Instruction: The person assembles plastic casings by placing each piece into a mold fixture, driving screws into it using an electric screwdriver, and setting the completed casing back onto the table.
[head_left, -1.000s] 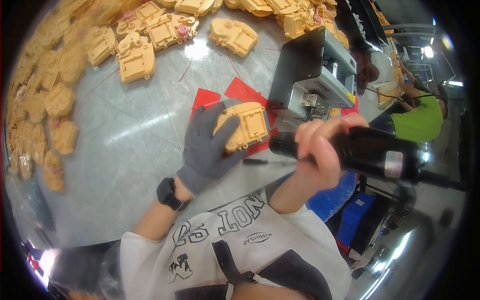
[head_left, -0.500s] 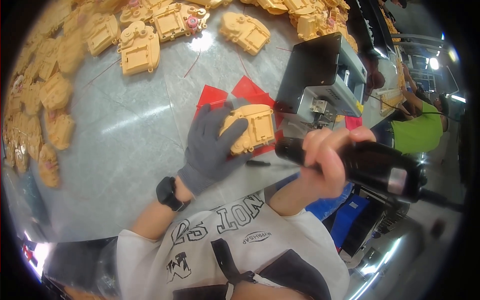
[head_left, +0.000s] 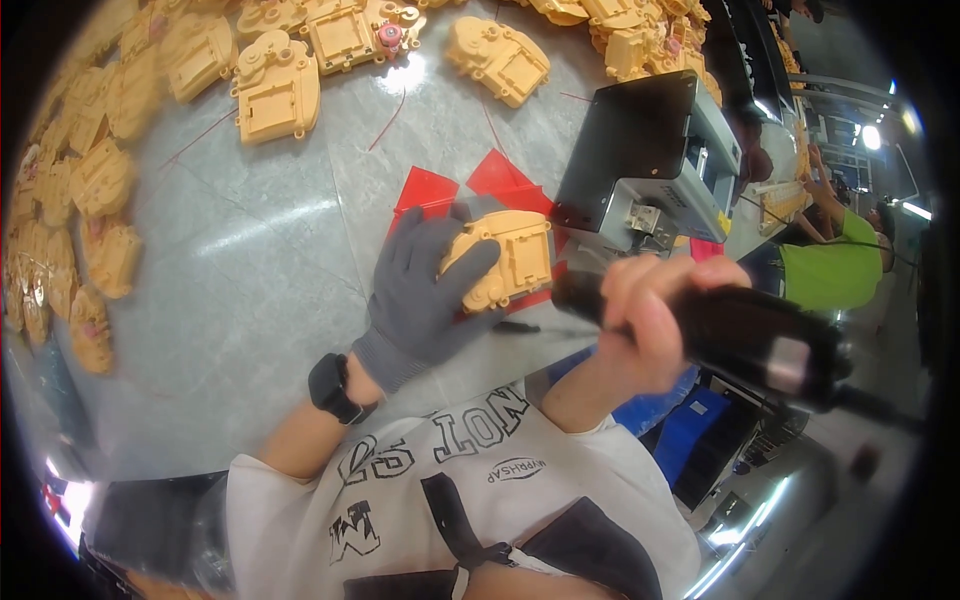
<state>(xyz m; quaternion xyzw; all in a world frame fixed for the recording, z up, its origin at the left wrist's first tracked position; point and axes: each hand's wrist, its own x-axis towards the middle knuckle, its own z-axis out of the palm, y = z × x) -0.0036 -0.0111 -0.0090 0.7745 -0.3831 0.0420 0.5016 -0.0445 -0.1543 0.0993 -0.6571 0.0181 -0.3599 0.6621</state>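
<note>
A dark grey glove covers my left hand (head_left: 415, 290), which grips a yellow plastic housing (head_left: 525, 255) with the thumb across its face. The housing has a rectangular recess and is held over red sheet-like pieces (head_left: 428, 190) on the table. In my bare right hand (head_left: 650, 310) is a black corded electric screwdriver (head_left: 735, 330), fingers wrapped round its body. Its nose points left at the housing's right edge; whether the tip touches is blurred. Right behind the housing stands a black and grey box-shaped machine (head_left: 630, 150), probably a screw feeder.
Many yellow housings (head_left: 275, 90) lie along the table's far and left sides, some with pink parts. A small dark tool (head_left: 515, 327) rests below the held housing. Blue bins (head_left: 690, 430) sit under the table at right. A person in a green top (head_left: 830, 265) works farther off.
The screwdriver and my right hand have shifted very slightly and are more blurred. My left hand keeps its grip on the housing. The view has moved a little.
</note>
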